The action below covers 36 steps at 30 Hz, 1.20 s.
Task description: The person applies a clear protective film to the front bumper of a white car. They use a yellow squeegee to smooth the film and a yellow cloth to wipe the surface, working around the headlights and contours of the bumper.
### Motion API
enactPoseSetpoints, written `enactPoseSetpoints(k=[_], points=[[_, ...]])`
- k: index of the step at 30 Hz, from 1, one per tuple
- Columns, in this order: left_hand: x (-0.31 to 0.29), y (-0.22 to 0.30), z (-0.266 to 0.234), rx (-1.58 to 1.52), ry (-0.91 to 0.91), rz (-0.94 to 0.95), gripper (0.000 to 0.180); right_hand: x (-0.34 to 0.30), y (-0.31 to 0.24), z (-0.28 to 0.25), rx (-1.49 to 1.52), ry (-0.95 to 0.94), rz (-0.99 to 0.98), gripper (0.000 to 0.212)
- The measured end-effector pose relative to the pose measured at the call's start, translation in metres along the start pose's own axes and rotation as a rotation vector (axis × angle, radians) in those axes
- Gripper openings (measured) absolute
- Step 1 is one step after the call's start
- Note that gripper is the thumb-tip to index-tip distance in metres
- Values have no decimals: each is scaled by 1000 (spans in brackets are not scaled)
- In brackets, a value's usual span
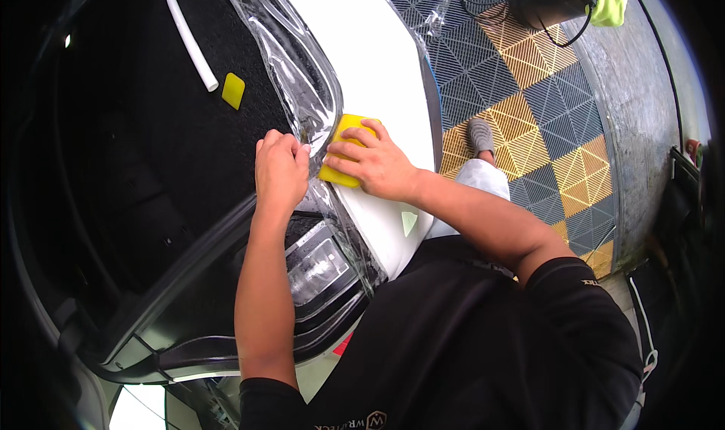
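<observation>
My right hand grips a yellow squeegee, holding it against the white body panel of a car. Clear film runs in wrinkled folds along the panel's border with the dark glass. Beside the squeegee, my left hand is closed at the film's edge, fingers curled and thumb pressed in; the pinched part is mostly hidden. A smaller yellow scraper and a white tube lie on the wet glass beyond my left hand.
A lamp with film over its edge sits below my hands. A pale green piece lies on the white panel. Blue-grey and tan floor tiles stretch right, where a dark cylinder with a cable and a lime cloth stands.
</observation>
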<state>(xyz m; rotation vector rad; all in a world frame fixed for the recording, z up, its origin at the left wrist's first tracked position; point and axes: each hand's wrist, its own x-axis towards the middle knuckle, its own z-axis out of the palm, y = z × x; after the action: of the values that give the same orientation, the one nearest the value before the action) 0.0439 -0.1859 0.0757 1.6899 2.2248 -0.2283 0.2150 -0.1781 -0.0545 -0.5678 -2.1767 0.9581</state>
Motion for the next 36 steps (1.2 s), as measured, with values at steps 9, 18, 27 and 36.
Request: enactPoseSetpoints(k=[9, 18, 27, 36], points=[[1, -4, -3, -202, -97, -122, 24, -24, -15, 9, -30, 2, 51, 48], [5, -5, 0, -94, -75, -102, 24, 39, -5, -20, -12, -254, 31, 20], [-3, -4, 5, -36, -2, -80, 26, -76, -36, -6, -27, -61, 15, 45], [4, 1, 3, -72, -87, -171, 26, 43, -9, -24, -69, -284, 22, 21]])
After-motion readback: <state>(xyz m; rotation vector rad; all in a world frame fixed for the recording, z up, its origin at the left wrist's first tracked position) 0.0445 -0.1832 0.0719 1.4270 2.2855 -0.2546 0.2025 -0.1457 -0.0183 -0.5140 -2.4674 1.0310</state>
